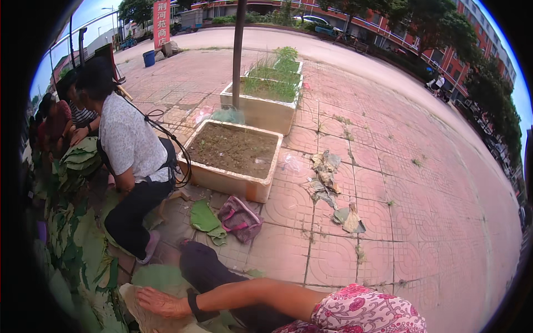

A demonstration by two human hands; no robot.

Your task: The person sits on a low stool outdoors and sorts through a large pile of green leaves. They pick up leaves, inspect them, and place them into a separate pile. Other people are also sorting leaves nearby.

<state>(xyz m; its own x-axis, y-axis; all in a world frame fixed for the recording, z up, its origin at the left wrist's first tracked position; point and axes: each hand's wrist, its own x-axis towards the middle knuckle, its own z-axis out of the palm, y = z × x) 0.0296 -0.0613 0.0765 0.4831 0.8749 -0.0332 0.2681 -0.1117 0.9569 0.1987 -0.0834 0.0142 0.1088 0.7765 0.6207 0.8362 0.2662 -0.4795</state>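
Observation:
My right hand (162,302) lies palm down on a large pale leaf (145,321), with its fingers stretched out. A dark band circles the wrist, and the bare forearm runs across my dark-trousered knee (202,266). Beyond the hand, partly covered, is a round green leaf (158,277). Big green leaves (83,250) are heaped along the left side. My left hand does not show in the head view.
A person (130,133) in a patterned shirt sits at the left, with others behind. Soil-filled foam planters (227,183) stand ahead beside a metal pole (237,61). A purple bag (240,219) and green leaves (205,216) lie nearby; withered leaves (327,177) lie on the paving.

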